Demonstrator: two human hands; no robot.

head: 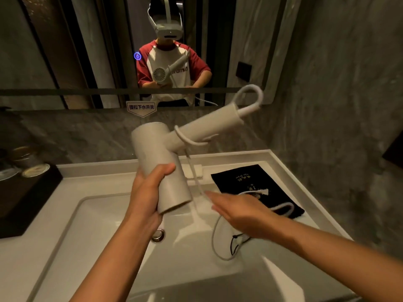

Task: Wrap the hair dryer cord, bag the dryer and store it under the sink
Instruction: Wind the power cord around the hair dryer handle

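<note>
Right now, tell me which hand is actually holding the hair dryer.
The left hand: it grips the hair dryer by its barrel. The right hand is open and flat, blurred, beside the hanging cord, over the sink.

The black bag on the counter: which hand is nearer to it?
Right. The right hand hovers open beside the black bag, over its near edge; the left hand holds the hair dryer above the sink, farther away.

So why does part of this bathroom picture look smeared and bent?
Head view: the right hand and the cord are motion-blurred; the left hand on the hair dryer is sharper. Wide-angle lens curves the sink edges. Lighting is dim and warm.
</note>
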